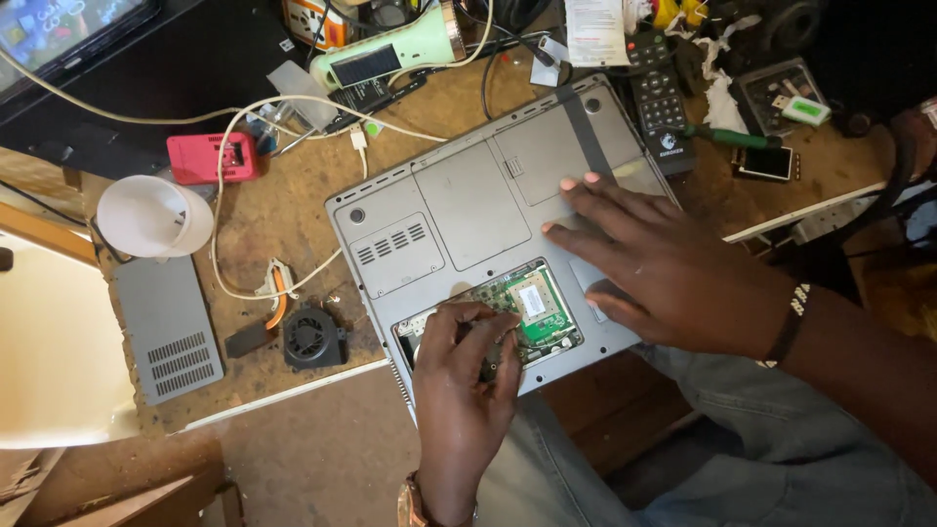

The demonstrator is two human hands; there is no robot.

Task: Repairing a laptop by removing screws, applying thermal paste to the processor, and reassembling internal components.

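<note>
Left hand (467, 363) is down in the open bay at the laptop's near edge, fingers curled tight and pinched together over the exposed green circuit board (532, 304); whether they hold a small part, I cannot tell. Right hand (656, 262) lies flat and spread wide on the grey underside of the laptop (468, 210), pressing it down, with nothing in its grip. The laptop sits upside down and slanted on the brown bench (293, 210), its near corner hanging over the edge above the person's lap. Just left of it lie a small black fan (312, 338) and a grey vented cover panel (168, 330). Farther left stands a white plastic cup (154, 216), with a red box (211, 157) behind it. A black remote control (658, 96) rests beyond the laptop's far corner.
</note>
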